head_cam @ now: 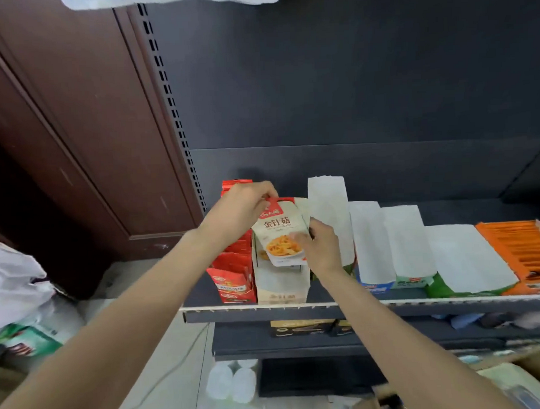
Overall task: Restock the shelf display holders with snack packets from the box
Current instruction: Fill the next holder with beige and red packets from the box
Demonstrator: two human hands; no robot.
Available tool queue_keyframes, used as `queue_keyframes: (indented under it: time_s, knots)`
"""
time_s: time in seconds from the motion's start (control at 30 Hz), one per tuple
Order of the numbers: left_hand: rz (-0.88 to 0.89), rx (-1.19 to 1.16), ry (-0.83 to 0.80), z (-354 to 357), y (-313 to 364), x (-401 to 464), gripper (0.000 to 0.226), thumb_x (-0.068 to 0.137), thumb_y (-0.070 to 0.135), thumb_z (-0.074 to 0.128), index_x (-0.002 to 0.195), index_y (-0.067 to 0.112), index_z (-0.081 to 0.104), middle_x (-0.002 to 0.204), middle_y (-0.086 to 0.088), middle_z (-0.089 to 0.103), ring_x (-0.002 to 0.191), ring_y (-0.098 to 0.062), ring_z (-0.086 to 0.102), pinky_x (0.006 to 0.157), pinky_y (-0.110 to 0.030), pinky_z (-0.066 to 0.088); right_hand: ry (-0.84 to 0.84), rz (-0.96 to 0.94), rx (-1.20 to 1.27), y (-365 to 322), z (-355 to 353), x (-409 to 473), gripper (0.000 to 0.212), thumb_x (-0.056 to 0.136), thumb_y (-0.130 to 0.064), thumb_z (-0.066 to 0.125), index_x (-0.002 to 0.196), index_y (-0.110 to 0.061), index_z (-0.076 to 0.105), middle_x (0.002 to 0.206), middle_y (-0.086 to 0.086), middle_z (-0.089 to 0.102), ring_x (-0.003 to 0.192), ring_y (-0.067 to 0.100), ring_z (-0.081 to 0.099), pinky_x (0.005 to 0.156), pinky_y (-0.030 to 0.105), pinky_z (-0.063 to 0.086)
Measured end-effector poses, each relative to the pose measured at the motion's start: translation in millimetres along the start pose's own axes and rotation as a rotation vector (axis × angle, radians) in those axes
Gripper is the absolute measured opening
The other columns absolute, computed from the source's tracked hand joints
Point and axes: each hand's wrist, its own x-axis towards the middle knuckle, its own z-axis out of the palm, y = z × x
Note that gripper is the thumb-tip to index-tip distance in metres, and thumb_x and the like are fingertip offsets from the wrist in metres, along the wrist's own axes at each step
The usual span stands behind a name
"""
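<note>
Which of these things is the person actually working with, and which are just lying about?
Part of the job:
- snack packet, pinched by left hand and right hand
- beige holder beneath it
- red holder beside it
- cardboard box, lower right

Lying about:
- white plastic bag, on the left
- orange packets, far right on the shelf

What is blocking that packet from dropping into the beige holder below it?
Nothing visible. The packet, pinched by the left hand at its top and the right hand at its side, sits right over the beige holder, whose open top shows no obstruction. The red holder stands alongside, not in the path.
</note>
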Motion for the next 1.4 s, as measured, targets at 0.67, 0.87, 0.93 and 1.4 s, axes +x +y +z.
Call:
queue_keyframes:
  time_s: [0.67, 0.87, 0.93, 1.4]
  knots:
    - [-0.034, 0.094, -0.094, 25, -29, 20, 0.011, 0.094, 0.015, 0.052, 0.099, 0.009, 0.06, 0.093, -0.007, 0.061, 0.083, -0.025, 0.059, 0.068, -0.039, 0.051, 0.035, -0.103, -0.307, 11, 7, 28, 0.036, 0.086, -0.016, 0.067, 0.119, -0.015, 0.052, 0.125, 0.001, 0.056, 0.113, 0.017, 0.056, 0.089, 0.021, 0.044]
    - [-0.07, 0.145, -0.126, 45, -27, 23, 0.009, 0.092, 0.012, 0.057, 0.099, 0.007, 0.058, 0.098, -0.009, 0.06, 0.09, -0.025, 0.058, 0.073, -0.038, 0.053, -0.125, -0.105, -0.448, 5, -4, 37, 0.061, 0.086, -0.02, 0.067, 0.139, -0.025, 0.036, 0.125, -0.007, 0.055, 0.101, 0.019, 0.061, 0.085, 0.036, 0.053]
    - [-0.079, 0.171, -0.112, 49, -28, 22, 0.014, 0.09, 0.018, 0.061, 0.101, 0.01, 0.057, 0.098, -0.008, 0.063, 0.092, -0.023, 0.057, 0.074, -0.034, 0.05, -0.142, -0.107, -0.5, 5, -6, 43, 0.039, 0.088, -0.022, 0.063, 0.125, -0.018, 0.05, 0.122, 0.002, 0.06, 0.101, 0.021, 0.061, 0.082, 0.031, 0.052]
    - [-0.078, 0.144, -0.067, 58, -25, 11, 0.029, 0.094, 0.023, 0.053, 0.123, 0.019, 0.058, 0.116, -0.002, 0.062, 0.105, -0.018, 0.057, 0.089, -0.032, 0.048, -0.148, -0.122, -0.577, -9, -10, 42, 0.029, 0.092, -0.021, 0.058, 0.12, -0.014, 0.054, 0.121, 0.005, 0.061, 0.106, 0.019, 0.059, 0.082, 0.022, 0.044]
